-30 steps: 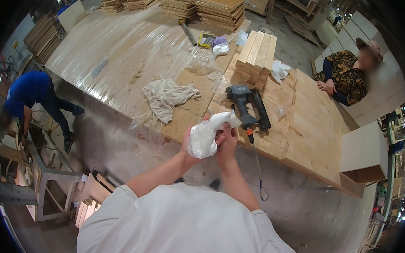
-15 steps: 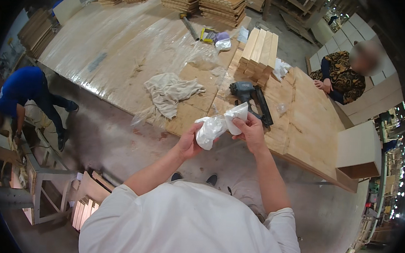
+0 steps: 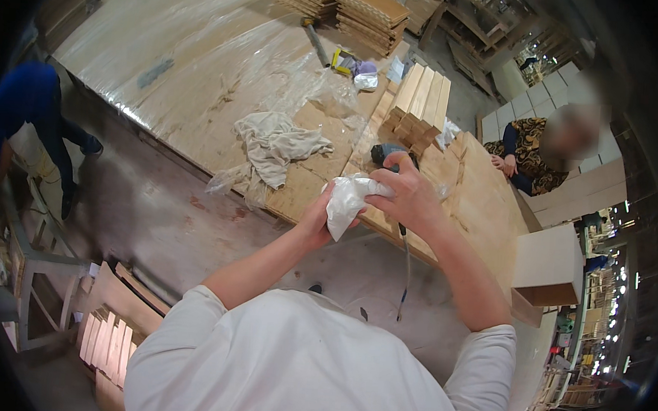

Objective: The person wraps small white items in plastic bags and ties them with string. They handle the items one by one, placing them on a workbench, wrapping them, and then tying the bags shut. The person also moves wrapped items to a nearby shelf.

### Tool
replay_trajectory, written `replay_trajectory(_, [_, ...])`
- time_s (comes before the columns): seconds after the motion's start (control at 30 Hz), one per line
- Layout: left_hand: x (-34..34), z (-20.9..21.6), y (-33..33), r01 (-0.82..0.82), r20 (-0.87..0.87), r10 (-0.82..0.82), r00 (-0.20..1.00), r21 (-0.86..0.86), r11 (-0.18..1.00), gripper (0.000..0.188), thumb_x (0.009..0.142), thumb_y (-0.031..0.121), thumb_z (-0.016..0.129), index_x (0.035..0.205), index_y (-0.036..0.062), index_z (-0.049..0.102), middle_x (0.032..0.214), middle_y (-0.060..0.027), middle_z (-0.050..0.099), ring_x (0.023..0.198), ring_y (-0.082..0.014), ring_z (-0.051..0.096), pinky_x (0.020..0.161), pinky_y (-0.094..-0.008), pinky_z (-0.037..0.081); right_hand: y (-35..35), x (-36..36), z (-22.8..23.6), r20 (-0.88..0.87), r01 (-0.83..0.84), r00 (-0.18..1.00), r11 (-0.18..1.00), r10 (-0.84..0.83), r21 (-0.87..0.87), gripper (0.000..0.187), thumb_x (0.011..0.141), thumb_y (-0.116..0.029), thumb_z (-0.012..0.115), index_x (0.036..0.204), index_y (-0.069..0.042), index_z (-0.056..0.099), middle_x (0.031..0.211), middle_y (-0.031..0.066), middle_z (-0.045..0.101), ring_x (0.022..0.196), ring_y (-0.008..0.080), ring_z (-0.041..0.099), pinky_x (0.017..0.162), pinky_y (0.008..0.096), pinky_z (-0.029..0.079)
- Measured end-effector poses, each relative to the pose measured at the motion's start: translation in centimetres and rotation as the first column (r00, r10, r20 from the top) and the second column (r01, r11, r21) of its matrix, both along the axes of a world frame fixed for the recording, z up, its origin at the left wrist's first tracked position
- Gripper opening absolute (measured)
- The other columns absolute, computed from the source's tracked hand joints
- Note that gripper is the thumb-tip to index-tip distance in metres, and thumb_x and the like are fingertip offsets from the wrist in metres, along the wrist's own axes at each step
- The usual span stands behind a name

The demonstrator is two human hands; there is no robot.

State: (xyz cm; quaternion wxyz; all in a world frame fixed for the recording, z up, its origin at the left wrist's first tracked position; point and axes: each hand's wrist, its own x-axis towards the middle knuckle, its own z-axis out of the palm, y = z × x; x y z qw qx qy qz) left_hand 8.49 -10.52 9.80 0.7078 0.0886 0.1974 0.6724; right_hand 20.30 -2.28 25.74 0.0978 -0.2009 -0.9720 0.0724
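Observation:
A crumpled white plastic bag (image 3: 346,201) is held in front of me over the near edge of the wooden worktable (image 3: 307,193). My left hand (image 3: 315,221) is closed round its left side, with the fingers partly behind it. At its upper right, my right hand (image 3: 412,199) pinches the bag with thumb and fingers. What the bag contains, if anything, I cannot make out. Just behind my right hand lies a dark nail gun (image 3: 384,155), mostly covered by that hand. A crumpled whitish cloth (image 3: 276,146) rests on the table to the left of the bag.
Wooden strips (image 3: 420,98) are stacked beyond the nail gun. Farther back lie a hammer (image 3: 315,43) and stacked panels (image 3: 371,16). A hose (image 3: 406,278) hangs off the table. One person (image 3: 529,142) is at the right, another in blue (image 3: 22,104) bends at the left.
The two white pieces held apart are now together in one bundle. My right hand has turned over it and covers more of the nail gun. The whole view has shifted.

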Motion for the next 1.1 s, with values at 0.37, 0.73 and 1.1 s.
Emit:
replay_trajectory(0.37, [-1.4, 2.6, 0.9, 0.007, 0.025, -0.01, 1.0, 0.137, 0.991, 0.05, 0.097, 0.047, 0.023, 0.127, 0.0128, 0.043, 0.112, -0.0066, 0.058, 0.096, -0.0201, 0.06, 0.068, -0.034, 0.052, -0.9, -2.3, 3.7, 0.203, -0.13, 0.977, 0.943, 0.069, 0.307, 0.036, 0.078, -0.033, 0.064, 0.102, -0.006, 0.057, 0.074, 0.0084, 0.06, 0.074, 0.0255, 0.062, 0.063, 0.0372, 0.049])
replay_trajectory(0.73, [-1.5, 4.2, 0.4, 0.071, 0.09, -0.083, 0.992, 0.13, 0.989, 0.05, 0.097, 0.048, 0.021, 0.125, 0.0138, 0.046, 0.109, -0.006, 0.06, 0.093, -0.0211, 0.061, 0.068, -0.0347, 0.052, -0.4, -2.1, 3.5, 0.024, -0.184, 0.982, 0.925, 0.187, 0.333, 0.027, 0.082, -0.031, 0.063, 0.09, -0.007, 0.057, 0.062, 0.0086, 0.058, 0.058, 0.0255, 0.061, 0.05, 0.0349, 0.049])
replay_trajectory(1.1, [-1.4, 3.4, 0.4, 0.069, 0.037, -0.073, 0.997, 0.115, 0.991, 0.043, 0.097, 0.044, 0.027, 0.122, 0.0156, 0.047, 0.105, -0.002, 0.062, 0.086, -0.0177, 0.063, 0.063, -0.0301, 0.053, -0.3, -2.7, 3.4, -0.036, -0.172, 0.983, 0.966, 0.182, 0.194, 0.017, 0.084, -0.021, 0.062, 0.079, -0.005, 0.059, 0.065, 0.013, 0.059, 0.058, 0.0299, 0.059, 0.051, 0.0367, 0.045])
